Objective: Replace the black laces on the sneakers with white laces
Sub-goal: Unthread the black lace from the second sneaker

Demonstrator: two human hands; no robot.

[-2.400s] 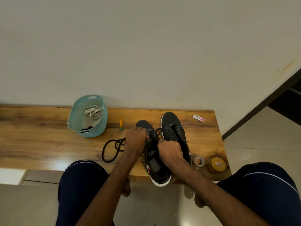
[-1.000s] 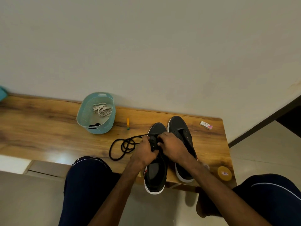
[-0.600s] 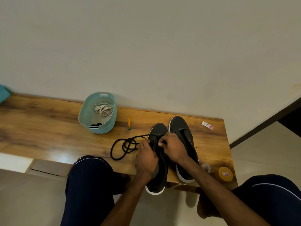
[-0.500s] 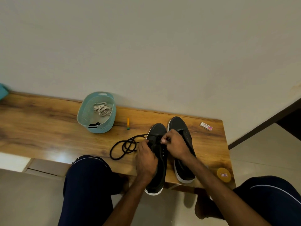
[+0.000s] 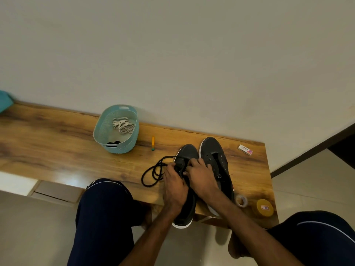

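Two black sneakers stand side by side on the wooden bench (image 5: 57, 150), toes toward the wall. The left sneaker (image 5: 187, 152) overhangs the front edge; the right sneaker (image 5: 215, 154) shows bare eyelets. My left hand (image 5: 173, 186) lies over the left sneaker with its fingertips curled at the lace area. My right hand (image 5: 199, 175) pinches at the same spot from the right. A black lace (image 5: 153, 173) trails in loops from under my left fingers onto the bench. White laces (image 5: 123, 125) lie in the teal basket (image 5: 107, 139).
A small orange marker (image 5: 153, 143) lies between basket and sneakers. An eraser (image 5: 245, 149) sits at the back right. A tape roll (image 5: 241, 200) and a yellow round tin (image 5: 264, 207) sit at the front right corner. My knees frame the bench edge.
The left sneaker was set down flat beside the right one. My hands shifted forward on it toward the toe-side eyelets. The lace loops stayed on the bench.
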